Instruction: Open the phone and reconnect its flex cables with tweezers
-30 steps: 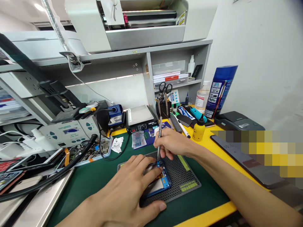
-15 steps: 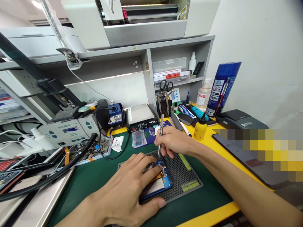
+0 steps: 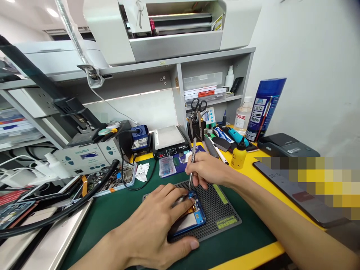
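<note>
An opened phone (image 3: 200, 216) with a blue frame and bare inner parts lies on a black honeycomb-patterned mat (image 3: 218, 200). Across it rests my left hand (image 3: 159, 221), thumb by the near edge and a fingertip pressed on the inner parts, holding the phone down. Most of the phone's left side is hidden under that hand. My right hand (image 3: 206, 170) grips metal tweezers (image 3: 192, 159) in a pinch, points downward. The tweezer tips reach the phone's far top corner; whether they hold anything there is too small to tell.
Left of the mat are a tray of small parts (image 3: 128, 174), a black hose (image 3: 101, 187) and a soldering station (image 3: 90, 157). Behind stands a small hot plate (image 3: 170, 138). To the right are a yellow bottle (image 3: 238, 156), a blue spray can (image 3: 264, 108) and another phone (image 3: 292, 191).
The whole view has shifted slightly, with things sitting a little lower and to the right. Both hands keep nearly the same place at the phone, tweezers still at its far corner.
</note>
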Tool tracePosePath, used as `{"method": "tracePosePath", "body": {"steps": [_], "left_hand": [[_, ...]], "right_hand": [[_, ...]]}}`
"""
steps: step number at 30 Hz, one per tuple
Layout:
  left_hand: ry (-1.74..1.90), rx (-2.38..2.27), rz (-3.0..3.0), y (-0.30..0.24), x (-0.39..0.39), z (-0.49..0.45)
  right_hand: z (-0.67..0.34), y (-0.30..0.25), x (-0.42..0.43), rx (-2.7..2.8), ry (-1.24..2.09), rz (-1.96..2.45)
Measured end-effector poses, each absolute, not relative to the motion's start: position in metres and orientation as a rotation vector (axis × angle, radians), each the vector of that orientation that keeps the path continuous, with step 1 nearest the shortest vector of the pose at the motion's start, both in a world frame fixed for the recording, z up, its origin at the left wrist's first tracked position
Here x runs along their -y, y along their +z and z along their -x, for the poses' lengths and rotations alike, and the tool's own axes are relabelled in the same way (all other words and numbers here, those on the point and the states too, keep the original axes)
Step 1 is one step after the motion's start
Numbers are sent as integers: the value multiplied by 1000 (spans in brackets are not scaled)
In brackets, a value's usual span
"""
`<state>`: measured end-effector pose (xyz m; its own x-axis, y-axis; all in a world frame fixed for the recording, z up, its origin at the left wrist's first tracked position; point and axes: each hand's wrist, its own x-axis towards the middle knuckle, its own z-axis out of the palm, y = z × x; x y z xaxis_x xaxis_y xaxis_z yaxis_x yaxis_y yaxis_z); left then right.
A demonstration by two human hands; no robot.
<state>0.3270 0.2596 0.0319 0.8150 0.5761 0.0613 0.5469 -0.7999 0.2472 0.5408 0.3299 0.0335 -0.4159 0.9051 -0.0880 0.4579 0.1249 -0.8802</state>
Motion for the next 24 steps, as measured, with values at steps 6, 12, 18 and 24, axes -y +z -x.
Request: {"method": "tracePosePath", "body": {"steps": [6,12,18,24], "left_hand": [[224,-927,-2689,36,-255,-320],[240,-1033,-2575,36,-247,-319],[342,-1145,-2390,34,-249,-334],[287,-1252,-2336,42,-252,-342]], "right_hand": [[-541,35,-329,1930,1248,1295],[-542,32,-329,1927,1266,1270],[-542,32,-329,1922,1255,1268],[-540,39,-324,1925,1250,1274]]}}
